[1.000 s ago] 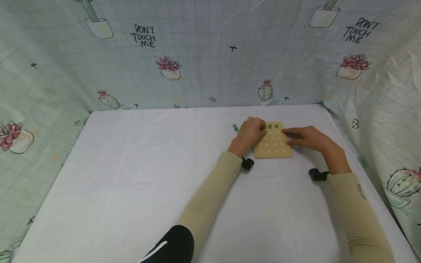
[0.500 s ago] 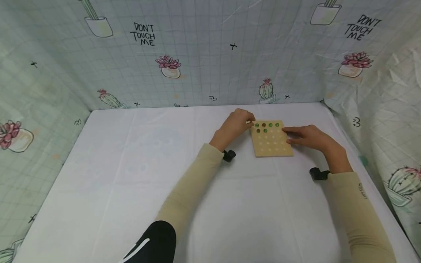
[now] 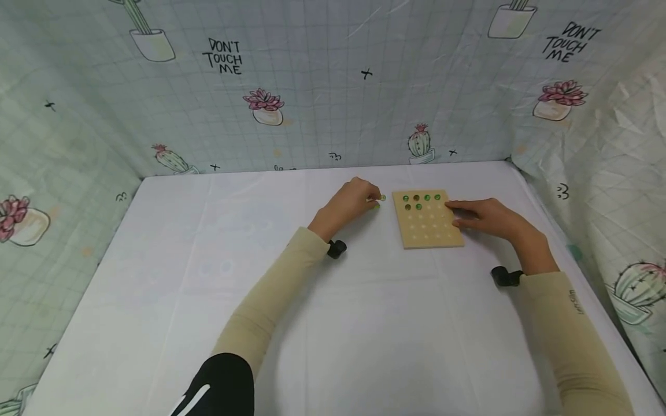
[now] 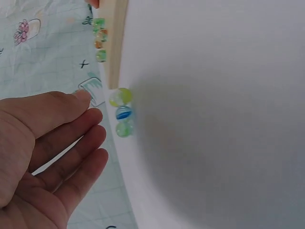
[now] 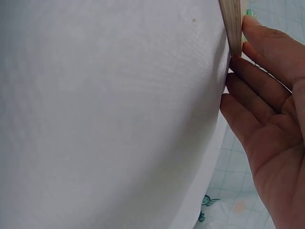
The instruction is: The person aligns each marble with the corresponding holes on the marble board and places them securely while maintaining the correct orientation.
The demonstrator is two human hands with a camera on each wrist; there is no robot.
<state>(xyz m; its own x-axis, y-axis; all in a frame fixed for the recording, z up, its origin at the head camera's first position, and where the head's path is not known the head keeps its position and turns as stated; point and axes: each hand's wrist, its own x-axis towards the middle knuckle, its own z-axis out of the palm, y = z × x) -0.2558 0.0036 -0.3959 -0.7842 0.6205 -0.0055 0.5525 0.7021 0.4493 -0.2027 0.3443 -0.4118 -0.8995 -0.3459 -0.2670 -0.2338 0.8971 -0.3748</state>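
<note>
Fingers (image 4: 83, 145) of my left hand (image 3: 347, 202) were relaxed and slightly bent, gripping nothing, just beside a row of loose marbles: a yellow-green marble (image 4: 121, 97), a blue-striped marble (image 4: 124, 113) and a green marble (image 4: 125, 129). A second earlier that hand had covered part of the wooden board (image 3: 429, 231); half a second earlier it had been at the board's far left corner, and now it had moved off to the left. That uncovered six seated marbles (image 3: 427, 197), four along the far row and two in the next, so I judged the second row half begun, with most of the lighter hollows unfilled. My right hand (image 3: 491, 216) had hardly shifted; its nearly straight fingers rested against the board's right edge, keeping it steady, as I took it. The loose marbles lay off the board's left edge, apart from my fingertips in the left-wrist view. The board sat near the far edge of the worktop (image 3: 260, 277), with the printed curtain (image 3: 322, 86) behind, so there was little room to reach beyond it. White cloth ran wide to the left and toward me, giving my left arm its easiest path.
</note>
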